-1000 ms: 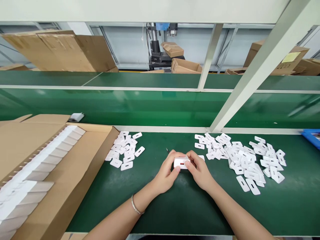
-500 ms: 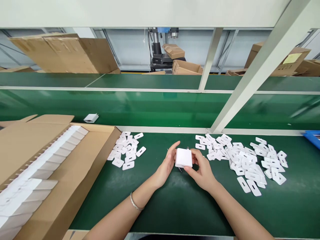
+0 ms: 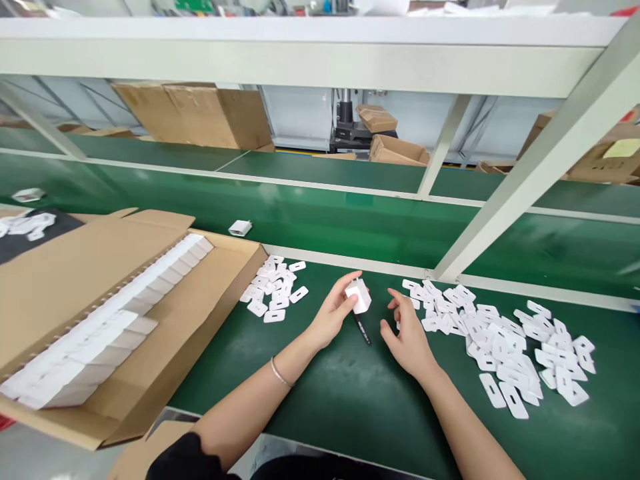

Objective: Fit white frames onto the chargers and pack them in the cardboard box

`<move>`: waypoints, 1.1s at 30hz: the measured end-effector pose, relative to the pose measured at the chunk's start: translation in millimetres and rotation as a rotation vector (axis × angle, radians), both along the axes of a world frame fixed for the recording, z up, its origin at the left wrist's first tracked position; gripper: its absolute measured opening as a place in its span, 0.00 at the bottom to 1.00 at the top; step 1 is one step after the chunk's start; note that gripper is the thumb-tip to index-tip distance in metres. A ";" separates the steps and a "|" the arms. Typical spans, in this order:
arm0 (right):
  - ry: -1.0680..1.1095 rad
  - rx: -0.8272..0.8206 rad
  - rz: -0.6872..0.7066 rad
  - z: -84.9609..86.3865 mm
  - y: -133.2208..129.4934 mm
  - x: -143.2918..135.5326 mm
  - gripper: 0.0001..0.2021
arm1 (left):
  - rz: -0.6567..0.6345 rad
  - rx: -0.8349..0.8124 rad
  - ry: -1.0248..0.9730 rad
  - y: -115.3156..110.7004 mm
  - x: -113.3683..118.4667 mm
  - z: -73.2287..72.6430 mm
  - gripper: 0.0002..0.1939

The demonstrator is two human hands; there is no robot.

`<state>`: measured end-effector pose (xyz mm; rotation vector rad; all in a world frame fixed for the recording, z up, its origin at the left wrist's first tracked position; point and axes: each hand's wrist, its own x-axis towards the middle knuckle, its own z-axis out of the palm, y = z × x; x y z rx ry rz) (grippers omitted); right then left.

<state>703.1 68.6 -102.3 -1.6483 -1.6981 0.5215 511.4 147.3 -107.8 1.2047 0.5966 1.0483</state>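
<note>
My left hand (image 3: 334, 312) is closed round a small white power adapter (image 3: 361, 297), thumb on its front, above the green bench. On the bench just below it lies a slim black tool (image 3: 364, 331) with pale lettering, its upper end hidden. My right hand (image 3: 407, 337) is apart from the adapter, fingers spread and slightly bent. Beside it on the right lies a large pile of flat white plates (image 3: 500, 340), each with a slot. A smaller group of these plates (image 3: 275, 290) lies left of my left hand.
An open cardboard box (image 3: 235, 267) at the left holds rows of white pieces (image 3: 115, 337). Another white adapter (image 3: 240, 228) stands on the green ledge behind. A slanted pale post (image 3: 505, 180) rises at the right. Cartons (image 3: 200, 117) sit on the rear shelf.
My right hand has let go of the adapter and moved right. My left hand now holds it alone, turned to show its side. The view has shifted left and tilted.
</note>
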 end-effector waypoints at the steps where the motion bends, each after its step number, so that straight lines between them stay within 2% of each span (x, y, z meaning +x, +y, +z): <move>1: -0.013 0.013 -0.031 -3.2 2.0 2.6 0.27 | 0.042 0.051 0.020 3.6 -1.5 3.6 0.31; 5: -0.177 0.137 -0.139 -14.1 10.5 17.0 0.21 | 0.226 0.290 0.156 12.4 -15.0 26.0 0.23; 8: -0.302 0.237 -0.206 -20.5 16.5 29.6 0.16 | 0.365 0.497 0.348 16.7 -40.6 46.5 0.19; 12: -0.328 0.302 -0.245 -25.4 22.6 39.8 0.17 | 0.524 0.746 0.764 33.1 -104.8 72.5 0.14; 14: -0.341 0.326 -0.251 -26.3 24.1 40.5 0.17 | 0.610 0.759 0.986 45.9 -147.5 82.1 0.13; 16: -0.370 0.341 -0.251 -26.5 24.8 39.3 0.18 | 0.689 0.666 1.270 57.7 -191.9 87.3 0.15; 17: -0.390 0.348 -0.250 -26.5 24.9 38.5 0.18 | 0.690 0.603 1.440 62.1 -213.2 87.7 0.16; 18: -0.413 0.355 -0.249 -26.7 25.0 37.8 0.19 | 0.692 0.557 1.522 65.1 -233.3 86.5 0.17; 20: -0.472 0.372 -0.252 -27.6 25.3 37.6 0.20 | 0.667 0.494 1.636 66.4 -268.2 79.9 0.16; 23: -0.552 0.360 -0.278 -30.9 26.5 40.3 0.22 | 0.604 0.450 1.772 60.1 -306.8 64.0 0.14; 28: -0.564 0.248 -0.318 -37.1 28.4 45.6 0.24 | 0.538 0.427 1.931 47.4 -342.2 41.6 0.13; 33: -0.555 0.164 -0.326 -39.3 28.7 45.3 0.23 | 0.558 0.423 2.016 39.2 -357.3 33.7 0.17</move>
